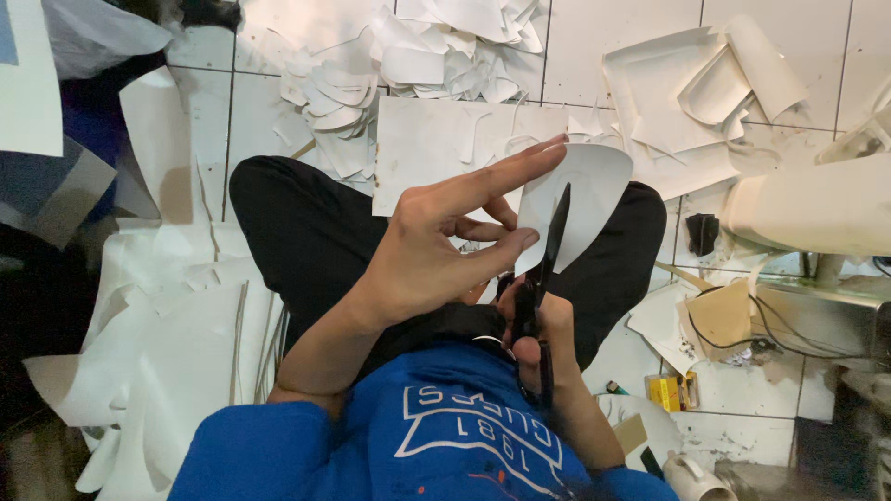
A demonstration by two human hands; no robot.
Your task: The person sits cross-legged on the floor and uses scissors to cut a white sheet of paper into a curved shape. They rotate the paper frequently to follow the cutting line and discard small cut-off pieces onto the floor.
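The left hand (422, 255) pinches a curved white piece (589, 190) above the lap, fingers spread clear of the blades. The right hand (538, 339), closed through the scissors (548, 269), cuts its edge; offcuts (408, 65) litter the floor (603, 37).

White tiled floor (603, 37) w/ scattered offcuts (445, 46)

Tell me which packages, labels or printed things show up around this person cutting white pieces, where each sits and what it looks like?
Small box: on the tiled floor at lower right, rectangular, yellow with a darker edge.
Printed emblem: on the front of the person's blue shirt, bottom centre, a white outlined badge shape.
Brown card piece: on the floor right of the right hand, folded, plain tan, no visible print.
No screens or signs show.
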